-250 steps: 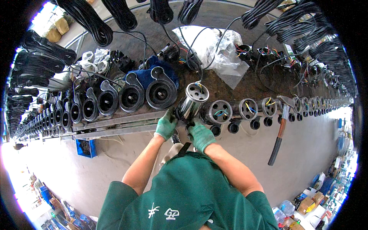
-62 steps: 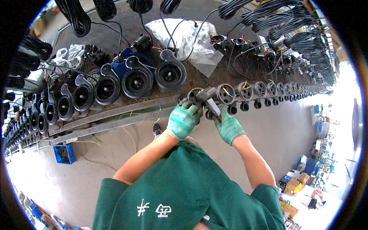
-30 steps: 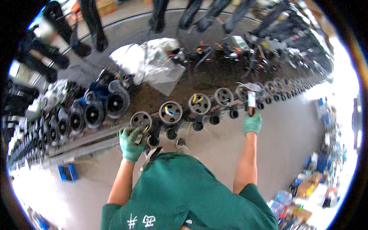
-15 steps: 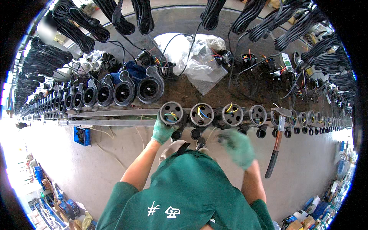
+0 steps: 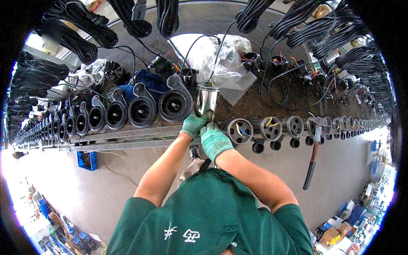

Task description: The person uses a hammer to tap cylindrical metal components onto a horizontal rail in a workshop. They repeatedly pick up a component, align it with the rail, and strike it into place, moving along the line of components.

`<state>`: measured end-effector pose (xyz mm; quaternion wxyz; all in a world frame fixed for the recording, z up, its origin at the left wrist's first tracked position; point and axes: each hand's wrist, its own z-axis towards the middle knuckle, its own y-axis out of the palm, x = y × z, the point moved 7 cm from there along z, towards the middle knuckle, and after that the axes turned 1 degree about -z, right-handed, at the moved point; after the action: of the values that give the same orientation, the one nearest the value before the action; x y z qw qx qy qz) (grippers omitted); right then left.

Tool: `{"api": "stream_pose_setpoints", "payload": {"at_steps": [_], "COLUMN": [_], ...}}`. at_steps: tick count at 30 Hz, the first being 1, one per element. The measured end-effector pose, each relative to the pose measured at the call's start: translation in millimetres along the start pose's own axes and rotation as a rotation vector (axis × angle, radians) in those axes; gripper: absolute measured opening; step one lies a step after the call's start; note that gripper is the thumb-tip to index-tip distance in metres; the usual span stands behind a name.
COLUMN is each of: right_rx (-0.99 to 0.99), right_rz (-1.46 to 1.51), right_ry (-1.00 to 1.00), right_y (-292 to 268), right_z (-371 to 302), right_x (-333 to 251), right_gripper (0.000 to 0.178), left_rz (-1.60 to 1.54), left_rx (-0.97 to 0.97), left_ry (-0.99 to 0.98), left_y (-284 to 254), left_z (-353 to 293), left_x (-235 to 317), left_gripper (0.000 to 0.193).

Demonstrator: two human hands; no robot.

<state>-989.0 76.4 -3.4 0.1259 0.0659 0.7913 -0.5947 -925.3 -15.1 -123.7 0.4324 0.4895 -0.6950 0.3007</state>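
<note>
A shiny silver metal cylinder (image 5: pixel 207 100) stands upright at the bench's near edge, with coloured wires at its top. My left hand (image 5: pixel 194 125), in a green glove, is closed round its lower left side. Close beside it, my gloved right hand (image 5: pixel 215 140) has its fingers drawn together at the cylinder's lower end; what they grip is hidden. To the right of my hands sits a round grey end piece (image 5: pixel 239 131) with holes and blue and yellow wires. Left of the cylinder lies a black round housing (image 5: pixel 175 104) with a curved arm.
Similar black housings (image 5: pixel 142 111) line the left side, and wired end pieces (image 5: pixel 271 128) the right. A hammer (image 5: pixel 313 155) rests across the right row. Clear plastic bags (image 5: pixel 212 55) lie behind; coiled black cables (image 5: pixel 167 19) hang above. A blue bin (image 5: pixel 87 160) is on the floor.
My right hand has moved left to join my left hand. The wired round end that my left hand held no longer faces up; the silver cylinder now shows there.
</note>
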Motion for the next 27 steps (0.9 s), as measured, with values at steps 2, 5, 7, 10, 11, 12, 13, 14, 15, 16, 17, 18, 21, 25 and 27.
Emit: {"api": "stream_pose_setpoints", "payload": {"at_steps": [2, 5, 7, 10, 11, 12, 13, 14, 15, 16, 17, 18, 21, 25, 27], "right_rx": [0.004, 0.000, 0.000, -0.028, -0.020, -0.051, -0.089, -0.142, -0.193, -0.111, -0.030, 0.165, 0.301, 0.226, 0.173], "right_rz": [-0.008, -0.007, 0.042, -0.022, 0.168, 0.145, 0.128, 0.150, 0.176, 0.248, 0.320, 0.260, 0.342, 0.316, 0.402], "right_ry": [0.027, 0.041, 0.035, -0.114, -0.071, -0.091, -0.111, -0.087, -0.057, -0.040, -0.025, -0.074, -0.004, 0.133, 0.095], "right_y": [0.0, -4.1, -7.8, -36.3, -51.6, -68.5, -82.7, -93.1, -99.7, -114.6, -126.5, -126.8, -139.6, -119.4, -103.2], "right_z": [1.1, 2.4, 7.8, 22.8, 27.8, 33.6, 39.5, 47.0, 55.3, 63.8, 72.0, 78.7, 104.8, 129.6, 135.2], "right_x": [0.9, -3.7, -4.4, -6.8, -0.1, 2.3, 3.4, 6.3, 13.6, 17.7, 23.6, 42.5, 59.7, 71.4, 77.4], "right_gripper": [0.025, 0.026, 0.029, 0.036, 0.037, 0.037, 0.037, 0.038, 0.039, 0.041, 0.043, 0.044, 0.045, 0.049, 0.052], "left_rz": [-0.029, -0.033, -0.008, -0.474, -0.477, -0.473, -0.468, -0.494, -0.484, -0.477, -0.434, -0.383, -0.302, -0.575, -0.603], "left_rx": [-0.027, -0.038, -0.046, -0.131, -0.141, -0.156, -0.165, -0.179, -0.196, -0.177, -0.187, -0.221, -0.137, -0.069, -0.106], "left_ry": [0.076, 0.034, 0.041, -0.305, -0.280, -0.254, -0.237, -0.222, -0.193, -0.108, -0.101, -0.096, -0.126, 0.094, 0.012], "left_y": [5.2, 2.7, 0.7, 9.1, 6.1, 1.6, -2.8, -2.3, -5.1, -7.6, -9.6, -4.3, 4.2, 23.0, 23.0], "left_z": [-0.5, 2.6, 6.5, -2.9, -7.0, -12.2, -19.1, -25.4, -38.6, -41.8, -46.6, -53.6, -73.6, -72.4, -61.2], "left_x": [7.0, 2.7, 6.0, -3.3, -7.3, -18.7, -28.3, -29.7, -12.4, -2.9, 1.5, 15.0, 54.2, 87.0, 67.8], "left_gripper": [0.089, 0.087, 0.085, 0.066, 0.061, 0.056, 0.051, 0.044, 0.051, 0.054, 0.058, 0.062, 0.065, 0.052, 0.048]}}
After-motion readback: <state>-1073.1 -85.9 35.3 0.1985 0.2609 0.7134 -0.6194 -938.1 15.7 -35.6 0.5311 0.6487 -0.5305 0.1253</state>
